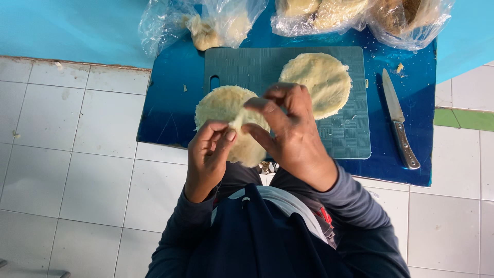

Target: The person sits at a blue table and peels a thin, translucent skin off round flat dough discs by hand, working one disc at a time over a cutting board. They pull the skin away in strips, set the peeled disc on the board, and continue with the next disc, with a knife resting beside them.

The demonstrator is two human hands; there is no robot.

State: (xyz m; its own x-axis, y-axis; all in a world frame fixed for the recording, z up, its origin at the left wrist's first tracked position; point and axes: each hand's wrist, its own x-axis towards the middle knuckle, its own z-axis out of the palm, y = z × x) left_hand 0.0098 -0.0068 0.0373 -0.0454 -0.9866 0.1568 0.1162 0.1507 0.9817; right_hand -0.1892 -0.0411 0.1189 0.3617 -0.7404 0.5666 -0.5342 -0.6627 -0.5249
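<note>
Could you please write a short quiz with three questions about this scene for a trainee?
1. True or false: both hands hold the same dough disc.
2. Where does the knife lie? A) on the cutting board B) on the blue mat, to the right of the board in the picture C) on the white tiles
3. How many flat dough discs are in view?

Key:
1. True: the left hand and the right hand pinch its near edge with their fingers.
2. B: it lies on the blue mat, beside the cutting board.
3. Two: the one in the hands and a second disc flat on the board.
</note>
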